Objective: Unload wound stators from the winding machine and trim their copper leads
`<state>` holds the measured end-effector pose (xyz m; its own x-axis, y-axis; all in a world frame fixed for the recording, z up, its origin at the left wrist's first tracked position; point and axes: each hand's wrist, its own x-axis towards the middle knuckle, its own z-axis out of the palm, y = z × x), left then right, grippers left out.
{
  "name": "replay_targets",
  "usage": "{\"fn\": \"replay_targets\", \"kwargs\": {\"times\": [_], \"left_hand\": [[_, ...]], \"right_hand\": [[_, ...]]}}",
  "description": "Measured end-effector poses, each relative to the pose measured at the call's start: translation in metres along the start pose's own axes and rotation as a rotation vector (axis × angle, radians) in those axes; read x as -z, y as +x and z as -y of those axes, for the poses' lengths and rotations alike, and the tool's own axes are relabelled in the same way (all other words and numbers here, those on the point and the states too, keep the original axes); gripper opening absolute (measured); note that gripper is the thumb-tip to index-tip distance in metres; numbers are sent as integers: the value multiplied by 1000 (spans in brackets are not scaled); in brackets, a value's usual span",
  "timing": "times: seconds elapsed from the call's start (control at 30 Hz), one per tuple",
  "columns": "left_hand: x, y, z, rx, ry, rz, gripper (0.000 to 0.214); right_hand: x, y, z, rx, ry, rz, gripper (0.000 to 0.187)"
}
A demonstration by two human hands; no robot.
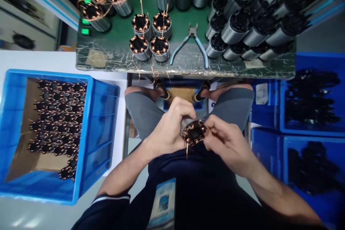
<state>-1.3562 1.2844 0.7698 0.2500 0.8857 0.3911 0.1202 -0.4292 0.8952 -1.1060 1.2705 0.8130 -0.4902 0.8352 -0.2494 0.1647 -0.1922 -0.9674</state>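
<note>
A motor stator (194, 132) with a grey metal shell, black insulator and copper windings is held over my lap, its wound end tilted toward me. My left hand (172, 127) wraps around its shell from the left. A loose copper wire end hangs from the near side of the windings. At the stator's right rim, my right hand (225, 140) has thumb and fingers pinched together; whatever is between them is hidden. Ahead on the green bench (113, 48) stand several wound stators (160, 48) with copper tails. Beside them lie blue-handled cutting pliers (192, 39), jaws pointing away.
Stacked metal cylinders with black inserts (237, 25) fill the bench's right side. A blue crate (101, 125) of copper-wound parts is at left. Blue bins (281, 115) with black parts stand at right. The bench edge runs just beyond my knees.
</note>
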Motion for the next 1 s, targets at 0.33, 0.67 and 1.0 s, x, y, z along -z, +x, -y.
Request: {"fn": "replay_targets", "kwargs": {"times": [0.33,0.67,1.0], "left_hand": [[-42,-11,-44,867,-1301,-237,56],[-42,-16,-25,947,-1074,-259,63],[-33,-23,-8,793,-979,-535,40]], "right_hand": [[-26,-15,-32,46,223,67,31],[-18,9,25,416,153,85,31],[-38,-20,-36,234,-191,362,31]]}}
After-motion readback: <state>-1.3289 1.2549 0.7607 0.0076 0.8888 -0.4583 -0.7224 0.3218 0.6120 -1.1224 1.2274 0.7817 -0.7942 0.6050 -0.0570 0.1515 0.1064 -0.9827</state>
